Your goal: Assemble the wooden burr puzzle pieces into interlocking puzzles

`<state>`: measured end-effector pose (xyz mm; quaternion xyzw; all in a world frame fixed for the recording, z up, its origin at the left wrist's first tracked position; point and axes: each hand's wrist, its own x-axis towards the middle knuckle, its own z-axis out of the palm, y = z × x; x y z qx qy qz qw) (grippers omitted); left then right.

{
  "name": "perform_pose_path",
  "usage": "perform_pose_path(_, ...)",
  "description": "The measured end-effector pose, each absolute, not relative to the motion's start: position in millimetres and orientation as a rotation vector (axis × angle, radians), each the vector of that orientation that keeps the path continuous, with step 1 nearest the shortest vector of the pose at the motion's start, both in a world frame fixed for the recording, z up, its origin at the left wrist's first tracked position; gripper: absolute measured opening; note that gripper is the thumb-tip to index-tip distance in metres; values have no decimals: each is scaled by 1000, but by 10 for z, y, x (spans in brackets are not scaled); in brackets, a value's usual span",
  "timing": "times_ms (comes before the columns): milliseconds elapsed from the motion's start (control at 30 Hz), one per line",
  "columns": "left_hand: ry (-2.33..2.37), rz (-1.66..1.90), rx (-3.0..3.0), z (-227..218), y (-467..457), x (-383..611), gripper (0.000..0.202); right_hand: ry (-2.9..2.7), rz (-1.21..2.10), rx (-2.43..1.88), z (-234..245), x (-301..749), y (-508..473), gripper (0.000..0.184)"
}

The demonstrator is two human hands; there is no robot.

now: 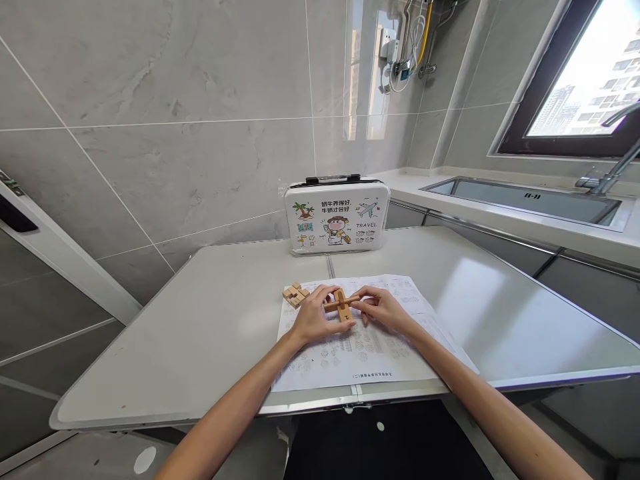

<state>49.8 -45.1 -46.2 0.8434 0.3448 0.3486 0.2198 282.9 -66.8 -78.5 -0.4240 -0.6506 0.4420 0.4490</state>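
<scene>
A small wooden cross-shaped puzzle (341, 304) is held just above a printed instruction sheet (360, 353) on the white folding table (200, 333). My left hand (314, 315) grips its left side with curled fingers. My right hand (381, 309) pinches its right end. A few loose wooden pieces (295, 293) lie at the sheet's far left corner, just beyond my left hand.
A white tin case with cartoon pictures (337, 217) stands upright at the table's far edge against the tiled wall. A counter with a steel sink (525, 197) and a tap (607, 175) runs along the right, under a window. The table's near edge (350, 393) is close to my body.
</scene>
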Motion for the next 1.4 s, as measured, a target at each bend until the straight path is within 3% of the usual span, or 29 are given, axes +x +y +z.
perform_pose_path(167,970,1022,2300,-462,-459,517,69,-1683,859,-1103,-802,2773,-687,29)
perform_pose_path(300,971,1038,2259,-451,-474,537,66,-1675,854,-1094,-784,2750,-704,29)
perform_pose_path(667,985,977,2012,-619,-473,596,85,-1393,1322,-910,-759,2751,-674,41)
perform_pose_path(867,1024,843,2018,-650,-466,633,44,-1283,1355,-936,-775,2806,-641,48)
perform_pose_path(1400,1183,747,2444,-610,-500,614,40,-1373,1369,-941,-713,2772,-671,49)
